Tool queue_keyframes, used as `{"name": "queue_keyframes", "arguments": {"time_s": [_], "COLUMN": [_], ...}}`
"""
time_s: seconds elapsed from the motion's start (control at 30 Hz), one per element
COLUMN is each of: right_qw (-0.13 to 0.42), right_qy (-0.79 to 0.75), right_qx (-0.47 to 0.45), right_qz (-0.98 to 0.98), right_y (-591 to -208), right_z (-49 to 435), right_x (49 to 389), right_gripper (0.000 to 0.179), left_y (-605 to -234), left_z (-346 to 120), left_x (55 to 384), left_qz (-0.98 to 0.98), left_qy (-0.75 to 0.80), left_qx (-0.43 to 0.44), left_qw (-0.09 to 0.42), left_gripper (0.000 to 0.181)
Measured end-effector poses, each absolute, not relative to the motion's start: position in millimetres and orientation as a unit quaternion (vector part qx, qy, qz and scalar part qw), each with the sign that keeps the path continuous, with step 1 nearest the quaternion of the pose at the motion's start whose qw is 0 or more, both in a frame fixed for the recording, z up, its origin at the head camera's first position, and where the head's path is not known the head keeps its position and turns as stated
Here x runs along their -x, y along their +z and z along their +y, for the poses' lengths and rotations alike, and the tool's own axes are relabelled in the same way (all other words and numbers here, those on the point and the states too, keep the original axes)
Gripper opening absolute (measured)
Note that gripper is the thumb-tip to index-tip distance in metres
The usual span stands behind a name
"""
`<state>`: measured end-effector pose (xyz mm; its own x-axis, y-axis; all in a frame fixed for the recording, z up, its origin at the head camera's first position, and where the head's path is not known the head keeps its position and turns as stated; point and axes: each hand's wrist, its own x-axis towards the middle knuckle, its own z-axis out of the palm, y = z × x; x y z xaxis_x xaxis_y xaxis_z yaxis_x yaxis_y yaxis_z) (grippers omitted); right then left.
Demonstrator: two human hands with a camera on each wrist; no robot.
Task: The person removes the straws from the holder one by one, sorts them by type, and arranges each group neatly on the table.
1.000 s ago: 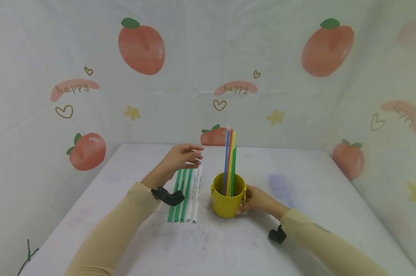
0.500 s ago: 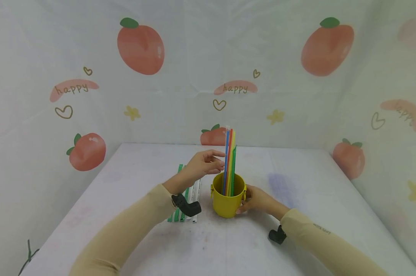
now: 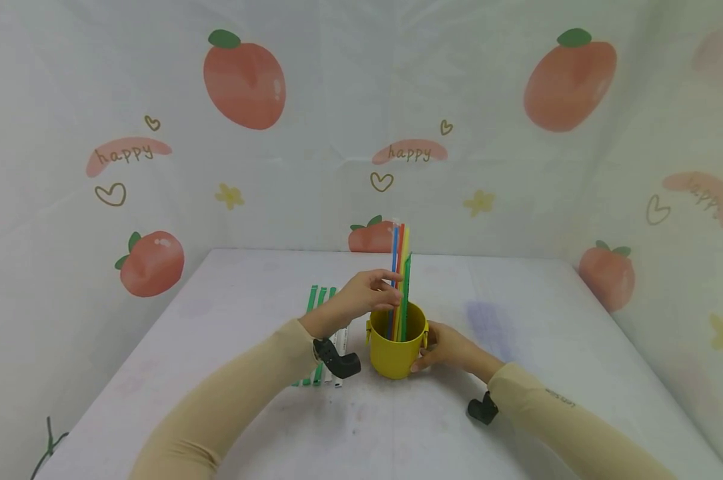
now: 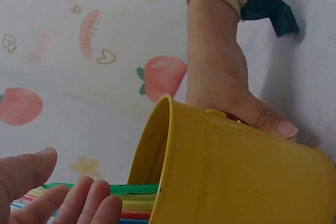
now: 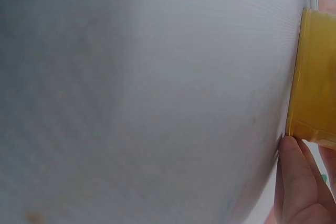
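Left hand [image 3: 361,295] outstretched beside straws [image 3: 401,250]

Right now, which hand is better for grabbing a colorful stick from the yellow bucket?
Probably the left hand: its fingers are right by the colorful sticks and hold nothing. The right hand is lower down, holding the side of the yellow bucket.

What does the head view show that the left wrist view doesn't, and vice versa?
Only the head view: green and white strips lying on the table, and the left sleeve.
Only the left wrist view: a small outlined flower on the backdrop.
Both: the yellow bucket, gripped at its side by the right hand, colored sticks in it, and the left hand by them; whether it touches them is unclear.
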<state>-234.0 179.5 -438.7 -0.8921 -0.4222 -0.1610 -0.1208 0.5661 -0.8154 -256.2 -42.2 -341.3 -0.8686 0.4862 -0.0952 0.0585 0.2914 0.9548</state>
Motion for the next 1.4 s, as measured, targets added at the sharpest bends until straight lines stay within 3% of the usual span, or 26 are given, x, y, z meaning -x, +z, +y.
{"name": "queue_keyframes", "arguments": {"time_s": [0.97,1.4], "right_qw": [0.171,0.170], "right_qy": [-0.432,-0.437], "right_qx": [0.148,0.170], "right_qz": [0.873,0.867], "right_y": [-437,-435], "right_z": [177,178], "right_x": [232,232], "right_gripper": [0.077,0.077], "left_y": [-344,-348], "left_z": [-31,-22], "left_x": [256,263], "left_qz": [0.774,0.765], "left_qy": [0.572,0.570], "left_qx": [-0.180,-0.189], "left_qw": [0.204,0.234], "left_gripper": [0.045,0.036]}}
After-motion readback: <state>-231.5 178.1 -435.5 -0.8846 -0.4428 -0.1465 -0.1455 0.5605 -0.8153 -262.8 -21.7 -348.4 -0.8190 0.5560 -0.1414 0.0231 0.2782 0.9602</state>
